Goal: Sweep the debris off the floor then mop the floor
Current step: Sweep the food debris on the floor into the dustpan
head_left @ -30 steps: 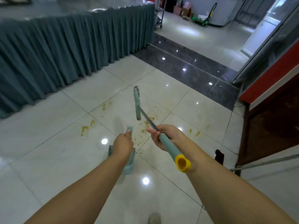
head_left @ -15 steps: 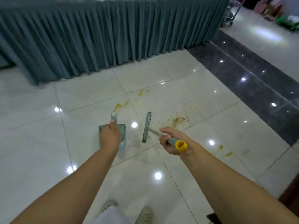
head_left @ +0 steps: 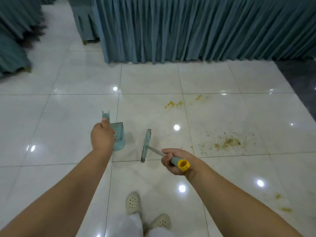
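Observation:
My left hand (head_left: 102, 136) grips the handle of a pale teal dustpan (head_left: 118, 138), which hangs just above the white tiled floor (head_left: 68, 117). My right hand (head_left: 172, 161) is closed on the teal, yellow-capped handle of a small broom (head_left: 146, 145); its narrow brush head points down to the floor between my hands. A patch of brown crumbs (head_left: 227, 142) lies on the tiles to the right of the broom. Yellow smears (head_left: 172, 104) sit farther ahead, and more yellow spots (head_left: 283, 206) lie at the lower right.
A long table with a pleated teal skirt (head_left: 196, 31) stands across the far side. More teal-draped furniture (head_left: 15, 40) is at the far left. A dark tile strip (head_left: 306, 86) runs along the right edge. My feet in pale perforated clogs (head_left: 132, 202) stand below.
The view has swung left and down, so the crumb patch now lies to the right. Both hands still hold dustpan and broom, with the tools now closer to me and my feet in sight.

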Demonstrator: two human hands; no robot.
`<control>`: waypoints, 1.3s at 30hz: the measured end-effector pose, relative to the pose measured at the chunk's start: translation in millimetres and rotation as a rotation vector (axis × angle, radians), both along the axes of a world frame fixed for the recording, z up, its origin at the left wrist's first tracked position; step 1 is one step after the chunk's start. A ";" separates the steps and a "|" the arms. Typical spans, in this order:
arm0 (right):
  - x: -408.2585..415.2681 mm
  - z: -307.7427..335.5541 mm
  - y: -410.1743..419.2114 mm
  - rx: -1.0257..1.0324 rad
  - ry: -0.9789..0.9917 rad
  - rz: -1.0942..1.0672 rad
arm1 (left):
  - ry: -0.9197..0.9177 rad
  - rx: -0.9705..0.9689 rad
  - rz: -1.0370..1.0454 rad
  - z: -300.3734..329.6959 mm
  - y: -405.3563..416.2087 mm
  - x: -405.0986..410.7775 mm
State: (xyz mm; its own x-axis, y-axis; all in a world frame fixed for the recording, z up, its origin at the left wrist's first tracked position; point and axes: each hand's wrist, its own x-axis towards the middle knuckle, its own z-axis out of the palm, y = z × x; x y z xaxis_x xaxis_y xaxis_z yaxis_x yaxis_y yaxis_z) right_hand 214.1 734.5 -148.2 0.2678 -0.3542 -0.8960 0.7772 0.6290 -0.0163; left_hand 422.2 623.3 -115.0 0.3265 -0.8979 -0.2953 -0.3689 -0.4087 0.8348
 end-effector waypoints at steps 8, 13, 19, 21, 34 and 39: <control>92.7 -29.1 -60.3 0.093 -0.004 0.318 | -0.049 -0.030 0.183 -4.4 -32.8 88.4; 148.3 -42.7 -93.0 0.104 -0.025 0.440 | -0.057 -0.027 0.280 -15.5 -45.0 132.1; 191.6 -62.7 -112.5 0.111 -0.017 0.484 | -0.059 -0.022 0.336 -30.7 -60.8 160.3; 194.7 -67.5 -112.3 0.141 -0.008 0.453 | -0.054 -0.012 0.353 -35.0 -62.2 164.1; 121.7 -67.4 -96.3 0.196 -0.038 0.017 | 0.013 0.083 0.320 -45.3 -54.8 123.9; 57.1 -61.9 -72.8 0.186 -0.003 -0.114 | 0.004 0.094 0.274 -47.8 -42.6 71.4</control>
State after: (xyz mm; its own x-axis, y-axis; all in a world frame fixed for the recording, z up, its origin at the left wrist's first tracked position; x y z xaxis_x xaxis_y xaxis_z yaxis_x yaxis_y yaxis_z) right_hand 271.3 661.7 -210.1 0.2387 -0.2108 -0.9479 0.8435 0.5287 0.0948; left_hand 493.6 580.7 -162.8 0.5516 -0.7450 -0.3751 -0.2313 -0.5686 0.7894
